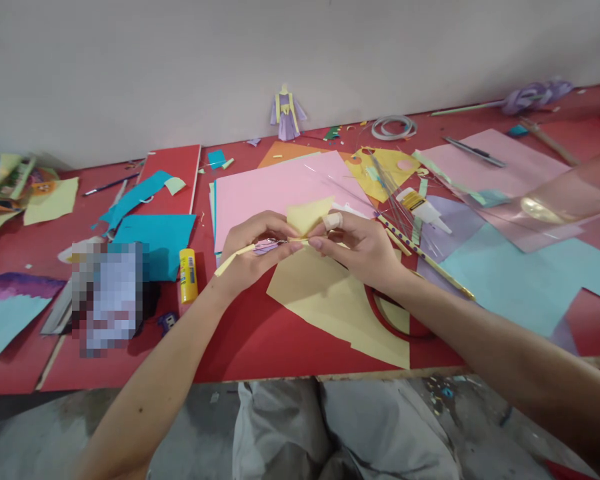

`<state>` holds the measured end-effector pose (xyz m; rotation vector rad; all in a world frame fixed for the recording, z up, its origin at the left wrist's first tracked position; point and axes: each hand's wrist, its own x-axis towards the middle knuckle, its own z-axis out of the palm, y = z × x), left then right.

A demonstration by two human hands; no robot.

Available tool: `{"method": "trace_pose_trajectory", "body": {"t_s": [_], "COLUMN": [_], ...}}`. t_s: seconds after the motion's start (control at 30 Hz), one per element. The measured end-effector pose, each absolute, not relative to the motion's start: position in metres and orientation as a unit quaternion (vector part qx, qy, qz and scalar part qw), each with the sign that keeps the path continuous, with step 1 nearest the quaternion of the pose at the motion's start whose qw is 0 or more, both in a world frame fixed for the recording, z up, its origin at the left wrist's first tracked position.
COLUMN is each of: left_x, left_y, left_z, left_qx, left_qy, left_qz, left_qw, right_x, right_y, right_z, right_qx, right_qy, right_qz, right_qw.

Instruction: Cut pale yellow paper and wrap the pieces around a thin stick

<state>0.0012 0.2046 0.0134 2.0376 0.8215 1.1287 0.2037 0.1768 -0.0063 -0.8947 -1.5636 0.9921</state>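
Note:
Both my hands meet over the red table [260,340], just above a large pale yellow sheet [330,300]. My left hand [253,250] pinches a small folded piece of lilac and yellow paper [267,245], with a yellow strip sticking out to the left. My right hand [360,247], its index finger wrapped in a plaster, pinches the yellow flap [307,215] of the same piece from the right. A finished lilac and yellow paper doll [286,112] leans against the wall at the back.
A yellow glue stick [188,275] lies left of my hands, beside teal sheets [153,233]. A pink sheet [280,190], a glue bottle [423,207], a dotted stick [420,257] and tape rolls [393,127] lie behind and right. Another person's arm [580,190] reaches in at the right edge.

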Motion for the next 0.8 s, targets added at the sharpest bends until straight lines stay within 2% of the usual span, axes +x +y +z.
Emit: {"method": "trace_pose_trajectory", "body": {"t_s": [0.67, 0.8], "left_x": [-0.0013, -0.0002], "left_y": [0.2045, 0.2034], "left_z": [0.0175, 0.0194], "left_qx": [0.812, 0.806], "left_qy": [0.295, 0.298], "left_qz": [0.429, 0.435], "left_qw": [0.264, 0.269], "right_x": [0.2039, 0.2032], "right_y": [0.1761, 0.1769], "right_z": [-0.0053, -0.0067], "right_qx": [-0.389, -0.374], "right_qy": [-0.645, -0.588], "right_qz": [0.417, 0.456], "right_qw": [0.509, 0.553]}}
